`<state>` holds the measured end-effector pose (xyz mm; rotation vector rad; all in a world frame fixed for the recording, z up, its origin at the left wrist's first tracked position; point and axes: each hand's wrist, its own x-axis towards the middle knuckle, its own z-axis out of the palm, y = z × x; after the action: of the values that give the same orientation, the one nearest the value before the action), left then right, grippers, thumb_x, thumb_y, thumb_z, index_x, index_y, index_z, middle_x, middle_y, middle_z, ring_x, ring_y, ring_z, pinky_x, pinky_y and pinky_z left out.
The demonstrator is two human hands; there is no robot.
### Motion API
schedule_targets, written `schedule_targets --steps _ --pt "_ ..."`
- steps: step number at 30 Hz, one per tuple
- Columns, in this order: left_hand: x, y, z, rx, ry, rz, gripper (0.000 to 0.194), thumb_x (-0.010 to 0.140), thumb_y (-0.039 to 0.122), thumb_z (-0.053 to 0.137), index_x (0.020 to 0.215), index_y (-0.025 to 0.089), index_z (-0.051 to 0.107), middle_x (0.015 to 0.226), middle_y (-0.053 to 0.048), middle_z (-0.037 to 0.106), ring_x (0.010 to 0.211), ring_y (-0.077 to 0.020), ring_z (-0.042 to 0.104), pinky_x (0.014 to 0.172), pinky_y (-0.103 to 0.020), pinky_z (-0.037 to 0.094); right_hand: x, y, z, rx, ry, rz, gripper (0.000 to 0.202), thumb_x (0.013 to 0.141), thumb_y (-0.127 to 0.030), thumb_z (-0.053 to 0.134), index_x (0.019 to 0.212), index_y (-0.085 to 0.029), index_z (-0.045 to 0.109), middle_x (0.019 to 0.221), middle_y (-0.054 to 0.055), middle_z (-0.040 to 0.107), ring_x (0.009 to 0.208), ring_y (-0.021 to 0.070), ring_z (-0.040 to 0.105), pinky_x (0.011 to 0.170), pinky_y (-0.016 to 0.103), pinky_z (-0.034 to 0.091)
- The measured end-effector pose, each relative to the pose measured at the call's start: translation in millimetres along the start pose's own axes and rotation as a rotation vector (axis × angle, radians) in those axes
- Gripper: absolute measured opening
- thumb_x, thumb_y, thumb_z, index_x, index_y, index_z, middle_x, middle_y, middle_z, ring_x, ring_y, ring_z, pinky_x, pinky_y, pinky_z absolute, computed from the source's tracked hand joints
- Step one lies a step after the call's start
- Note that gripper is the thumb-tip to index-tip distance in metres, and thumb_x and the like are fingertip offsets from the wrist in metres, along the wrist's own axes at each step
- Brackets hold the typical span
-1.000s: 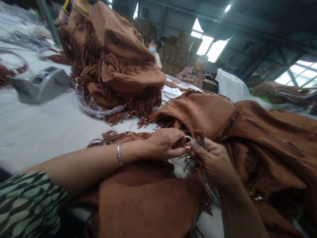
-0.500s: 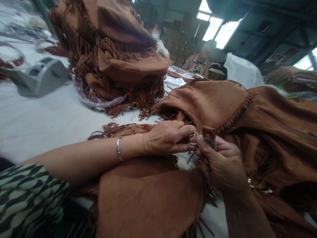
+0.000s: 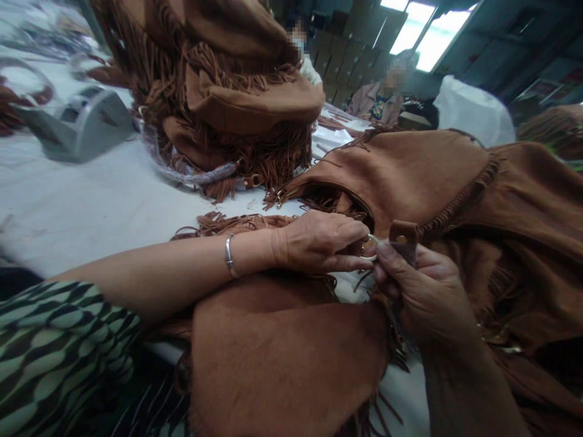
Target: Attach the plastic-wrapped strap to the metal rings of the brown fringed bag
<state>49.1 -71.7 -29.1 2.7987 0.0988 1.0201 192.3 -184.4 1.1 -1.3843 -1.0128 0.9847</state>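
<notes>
Between my two hands is a pale gold metal ring (image 3: 370,247). My left hand (image 3: 319,243), with fingers closed, grips the ring from the left. From the right, my right hand (image 3: 428,282) pinches a brown leather strap end (image 3: 403,233) with a brass stud, partly wrapped in clear plastic; its thumb touches the ring. Whether the strap passes through the ring is hidden by the fingers. Below my hands lies a brown suede bag (image 3: 286,358) with fringe at its side. Another fringed suede bag (image 3: 423,164) lies just beyond my right hand.
A tall pile of fringed brown bags (image 3: 255,103) stands at the back left. Left of it is a grey tape dispenser (image 3: 86,124) on the white table (image 3: 91,206). Two people sit or stand beyond, near a white plastic bag (image 3: 473,115) and stacked cartons (image 3: 350,54).
The whole view has shifted, so things appear a little further right and higher. Both hands keep their hold at the ring and strap, with hardly any change between them.
</notes>
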Motion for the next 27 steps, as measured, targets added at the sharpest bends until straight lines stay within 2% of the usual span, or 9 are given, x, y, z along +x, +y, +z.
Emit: schedule_targets --steps 6,10,13,16,19,21,23,25,27 --pt "2 9 5.2 -0.010 0.071 -0.258 0.025 0.082 0.039 0.055 0.085 0.013 0.053 0.077 -0.003 0.060 0.071 -0.0146 0.054 0.062 -0.026 0.039 4 2 2 0.019 0.105 0.051 0.025 0.070 -0.035 0.075 0.065 -0.016 0.061 0.050 -0.005 0.047 0.041 0.0046 0.033 0.037 0.016 0.022" --pt "2 10 4.7 -0.233 0.081 -0.304 0.016 0.076 0.027 0.058 0.084 0.014 0.052 0.070 0.002 0.058 0.059 -0.0086 0.051 0.053 -0.021 0.036 5 6 -1 -0.014 0.033 0.064 0.026 0.075 -0.037 0.070 0.067 -0.017 0.057 0.051 -0.006 0.042 0.042 0.0050 0.032 0.038 0.017 0.022" --pt "1 7 2.5 -0.433 0.030 -0.284 0.020 0.074 0.023 0.059 0.090 0.014 0.051 0.067 0.004 0.057 0.056 -0.0060 0.051 0.051 -0.017 0.038 4 7 -7 -0.070 -0.063 0.032 0.028 0.078 -0.038 0.068 0.066 -0.017 0.054 0.052 -0.006 0.040 0.044 0.0058 0.034 0.039 0.018 0.025" --pt "-1 3 1.5 -0.474 0.037 -0.255 0.025 0.072 0.025 0.063 0.091 0.015 0.051 0.069 0.004 0.058 0.058 -0.0062 0.052 0.053 -0.017 0.040 2 6 -13 -0.103 -0.128 0.022 0.028 0.079 -0.038 0.067 0.066 -0.017 0.054 0.053 -0.006 0.040 0.045 0.0062 0.034 0.041 0.020 0.026" --pt "-2 1 3.0 -0.504 0.032 -0.245 0.020 0.072 0.025 0.063 0.085 0.014 0.053 0.067 0.003 0.058 0.057 -0.0063 0.051 0.052 -0.018 0.039 2 3 -16 -0.119 -0.141 0.065 0.031 0.078 -0.038 0.068 0.063 -0.016 0.053 0.051 -0.006 0.040 0.044 0.0056 0.032 0.040 0.020 0.023" --pt "-3 0 4.5 -0.486 0.010 -0.203 0.015 0.072 0.023 0.061 0.081 0.014 0.054 0.066 0.003 0.058 0.057 -0.0069 0.051 0.053 -0.019 0.039 3 1 -15 -0.132 -0.166 0.088 0.034 0.078 -0.042 0.067 0.061 -0.016 0.054 0.048 -0.006 0.040 0.042 0.0053 0.031 0.040 0.020 0.020" --pt "-3 1 5.7 -0.403 -0.039 -0.096 0.013 0.072 0.023 0.061 0.077 0.014 0.054 0.067 0.001 0.058 0.060 -0.0088 0.052 0.057 -0.021 0.040 4 0 -14 -0.129 -0.201 0.103 0.037 0.077 -0.046 0.066 0.060 -0.015 0.055 0.048 -0.005 0.041 0.041 0.0051 0.031 0.039 0.020 0.020" --pt "-3 2 6.3 -0.318 -0.099 0.013 0.013 0.073 0.025 0.062 0.076 0.014 0.055 0.071 -0.002 0.059 0.065 -0.0113 0.053 0.061 -0.023 0.041 6 -1 -14 -0.127 -0.254 0.134 0.035 0.075 -0.045 0.069 0.062 -0.014 0.058 0.052 -0.004 0.047 0.044 0.0055 0.035 0.041 0.019 0.024" --pt "-3 4 6.1 -0.275 -0.150 0.029 0.018 0.073 0.027 0.064 0.082 0.013 0.056 0.076 -0.003 0.061 0.069 -0.0131 0.055 0.064 -0.024 0.041 7 -2 -16 -0.147 -0.319 0.172 0.032 0.071 -0.042 0.073 0.064 -0.014 0.059 0.058 -0.002 0.054 0.050 0.0069 0.042 0.045 0.019 0.030"
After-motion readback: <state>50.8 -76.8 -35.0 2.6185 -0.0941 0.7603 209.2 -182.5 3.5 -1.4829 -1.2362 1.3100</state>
